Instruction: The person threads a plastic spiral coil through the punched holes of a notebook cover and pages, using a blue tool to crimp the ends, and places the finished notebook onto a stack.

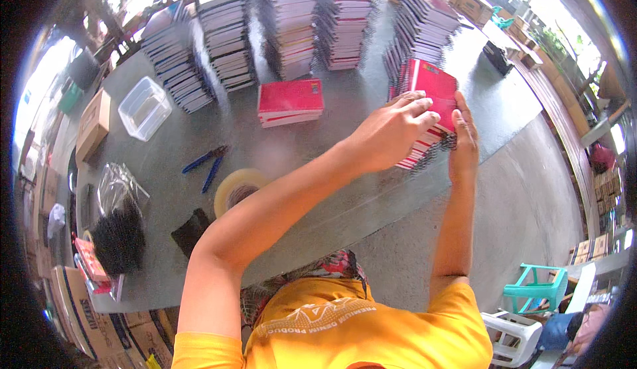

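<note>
A stack of red spiral notebooks stands near the table's right edge, with white page edges and dark coils on its right side. My left hand lies across the stack's near left side, its fingers bent over the top notebook. My right hand presses along the coil side, fingers pointing away and thumb towards the cover. Between them the two hands hold the stack's upper part. A shorter pile of red notebooks lies to the left, apart from both hands.
Several tall notebook stacks line the table's far side. On the left are a clear plastic tub, blue-handled pliers, a tape roll and a black bundle in plastic. Green and white stools stand at lower right.
</note>
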Motion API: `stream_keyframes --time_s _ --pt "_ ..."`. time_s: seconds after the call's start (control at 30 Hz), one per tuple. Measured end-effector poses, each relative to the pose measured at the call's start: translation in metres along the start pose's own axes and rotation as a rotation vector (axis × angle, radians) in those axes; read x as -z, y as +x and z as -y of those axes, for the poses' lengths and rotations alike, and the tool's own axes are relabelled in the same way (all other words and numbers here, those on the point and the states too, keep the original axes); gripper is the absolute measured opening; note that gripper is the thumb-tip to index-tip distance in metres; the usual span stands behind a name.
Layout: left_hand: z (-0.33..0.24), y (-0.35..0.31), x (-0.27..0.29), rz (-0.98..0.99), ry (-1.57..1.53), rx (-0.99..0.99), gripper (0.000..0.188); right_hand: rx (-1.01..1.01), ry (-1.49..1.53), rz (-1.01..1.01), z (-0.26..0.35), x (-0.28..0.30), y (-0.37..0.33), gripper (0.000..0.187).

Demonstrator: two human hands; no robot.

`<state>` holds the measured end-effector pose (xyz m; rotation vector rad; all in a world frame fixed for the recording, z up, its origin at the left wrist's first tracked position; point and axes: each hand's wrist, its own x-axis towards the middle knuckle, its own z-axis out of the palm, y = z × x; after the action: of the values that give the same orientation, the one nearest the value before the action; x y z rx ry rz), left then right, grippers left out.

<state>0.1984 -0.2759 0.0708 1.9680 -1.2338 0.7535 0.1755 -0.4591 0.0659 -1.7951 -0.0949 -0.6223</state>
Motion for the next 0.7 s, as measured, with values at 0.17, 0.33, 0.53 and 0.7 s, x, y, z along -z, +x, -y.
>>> stream_keyframes --time_s 0.17,0.33,0.53,0.7 --pt "-0.027 -0.044 0.044 -0.075 0.082 0.061 0.037 0.513 -0.093 -0.155 0.051 -0.036 -0.020 0.035" --pt "-0.032 -0.158 0.117 0.256 0.169 0.419 0.030 0.721 -0.177 0.452 0.047 -0.177 -0.033 0.031" --pt "-0.045 -0.316 0.253 0.192 0.887 1.244 0.026 0.757 -0.513 0.474 -0.056 -0.230 -0.017 0.033" --pt "-0.055 -0.394 0.286 0.046 1.119 1.771 0.037 0.764 -0.636 0.481 -0.011 -0.222 -0.016 0.027"
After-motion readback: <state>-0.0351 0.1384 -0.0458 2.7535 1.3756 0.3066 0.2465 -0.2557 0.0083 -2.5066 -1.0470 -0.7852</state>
